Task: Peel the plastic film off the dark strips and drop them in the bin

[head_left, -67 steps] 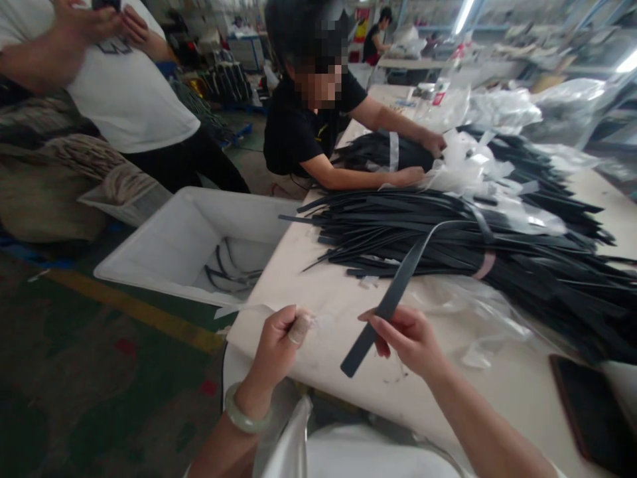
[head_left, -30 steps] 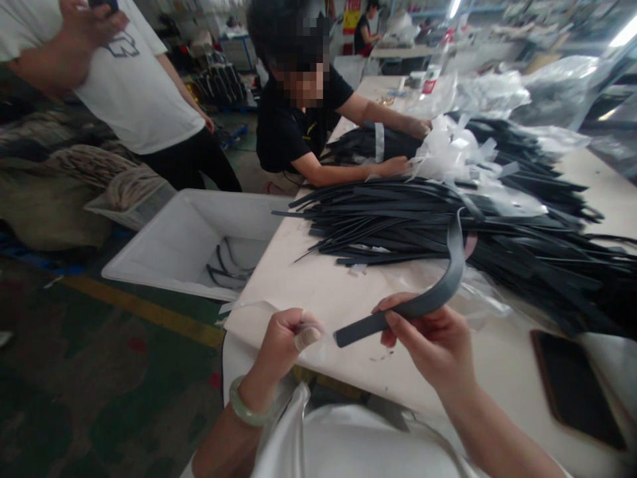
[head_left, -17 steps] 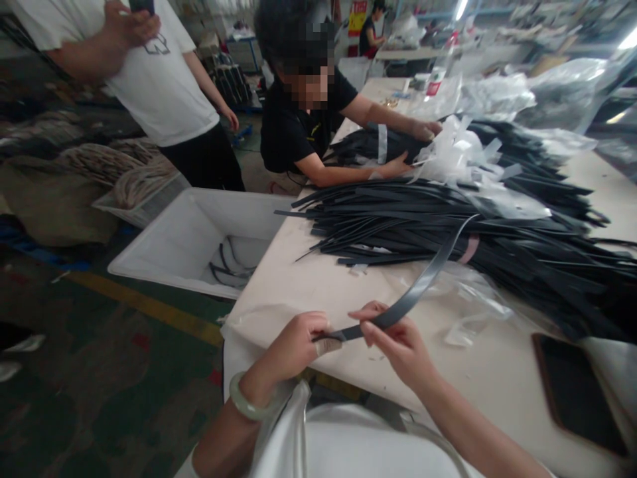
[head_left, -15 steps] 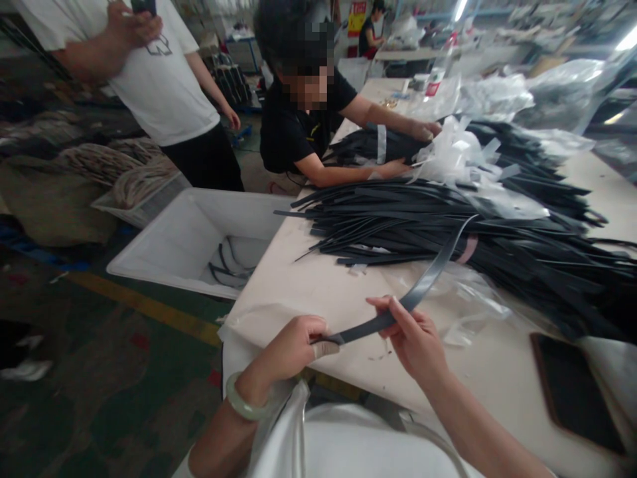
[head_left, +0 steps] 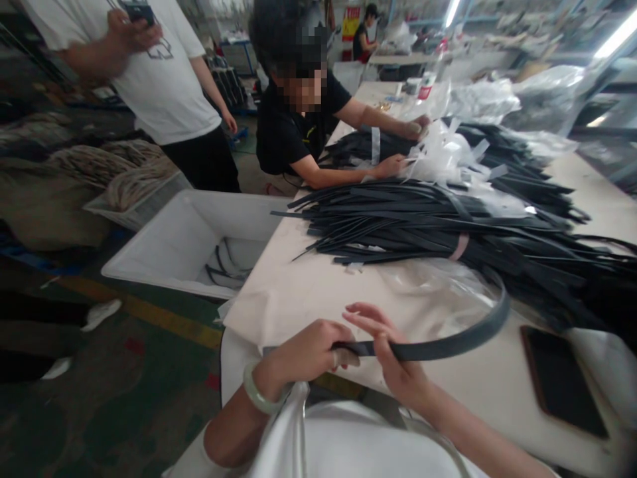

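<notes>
A dark grey flat strip [head_left: 458,346] runs between my two hands above the table's near edge and curls back at its right end. My left hand [head_left: 313,350] is closed around the strip, and a short piece pokes out behind the wrist. My right hand [head_left: 393,355] holds the strip between thumb and palm, a little to the right, with its upper fingers stretched out. Beyond lies a large bundle of dark strips [head_left: 378,216], bound with a pink band [head_left: 459,246]. Clear plastic film [head_left: 423,279] lies between the bundle and my hands.
A phone [head_left: 562,382] lies on the pale table [head_left: 308,279] at right. A white bin [head_left: 159,232] with a few strips stands left. Across the table, a co-worker in black [head_left: 303,126] handles white ties [head_left: 442,156]. Another person in white [head_left: 154,73] stands holding a phone.
My hands have come closer together, the right one moving down and left. The strip's free end has swung from pointing up and away into a curl at the right.
</notes>
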`<state>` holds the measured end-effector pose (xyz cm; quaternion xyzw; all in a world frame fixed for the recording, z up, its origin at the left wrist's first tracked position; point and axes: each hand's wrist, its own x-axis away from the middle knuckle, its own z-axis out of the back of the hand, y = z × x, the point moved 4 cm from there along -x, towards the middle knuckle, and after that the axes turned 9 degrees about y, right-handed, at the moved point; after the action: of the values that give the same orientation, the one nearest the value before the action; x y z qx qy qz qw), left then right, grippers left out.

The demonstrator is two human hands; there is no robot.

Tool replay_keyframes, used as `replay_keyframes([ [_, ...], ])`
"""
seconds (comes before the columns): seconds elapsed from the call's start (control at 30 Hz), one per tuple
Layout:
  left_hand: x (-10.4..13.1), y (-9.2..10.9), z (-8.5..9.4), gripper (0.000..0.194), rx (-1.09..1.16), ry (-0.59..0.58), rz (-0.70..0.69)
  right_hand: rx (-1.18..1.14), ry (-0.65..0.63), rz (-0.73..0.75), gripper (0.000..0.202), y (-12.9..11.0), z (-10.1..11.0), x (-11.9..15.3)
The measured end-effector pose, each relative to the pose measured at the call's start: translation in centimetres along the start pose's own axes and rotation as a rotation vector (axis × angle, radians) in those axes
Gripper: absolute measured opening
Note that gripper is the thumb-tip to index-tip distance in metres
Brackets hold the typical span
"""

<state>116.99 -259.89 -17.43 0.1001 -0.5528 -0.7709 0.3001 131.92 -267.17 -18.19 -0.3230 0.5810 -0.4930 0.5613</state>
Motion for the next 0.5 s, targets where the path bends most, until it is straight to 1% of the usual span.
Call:
replay_keyframes([
  [0.03,-0.1,0.3,-0.2,0.014,-0.001,-0.019,-0.047,0.021,-0.09,-0.009,0.044,0.1,-0.4,0.3],
  [0.07,-0.2,0.5,-0.2,0.015,-0.014,-0.028,-0.079,0.028,-0.127,-0.021,0.045,0.2,-0.4,0.5],
  [0.1,-0.1,0.5,-0.1,0.014,-0.042,-0.025,-0.09,0.021,-0.092,-0.038,0.044,0.3,0.0,0.6],
  [0.13,-0.1,0.4,0.2,0.012,-0.078,-0.012,-0.08,0.01,-0.002,-0.057,0.042,0.4,0.7,0.6],
  [0.2,0.0,-0.1,0.8,0.013,-0.131,0.009,-0.03,-0.009,0.231,-0.088,0.037,0.6,2.5,0.6],
  [0.23,0.0,-0.2,1.0,0.015,-0.14,0.007,-0.017,-0.006,0.31,-0.109,0.039,0.6,3.0,0.5],
  [0.27,0.0,-0.2,0.9,0.017,-0.137,-0.005,-0.025,0.011,0.34,-0.132,0.043,0.6,3.3,0.5],
  [0.37,-0.6,0.3,0.1,0.018,-0.127,-0.06,-0.112,0.087,0.281,-0.182,0.049,0.3,2.6,0.4],
  [0.43,-0.9,0.5,-0.3,0.018,-0.13,-0.057,-0.138,0.102,0.284,-0.197,0.046,-0.2,2.6,0.4],
  [0.5,-0.8,0.5,-0.1,0.023,-0.13,-0.027,-0.116,0.046,0.347,-0.2,0.036,-0.8,3.2,0.6],
])
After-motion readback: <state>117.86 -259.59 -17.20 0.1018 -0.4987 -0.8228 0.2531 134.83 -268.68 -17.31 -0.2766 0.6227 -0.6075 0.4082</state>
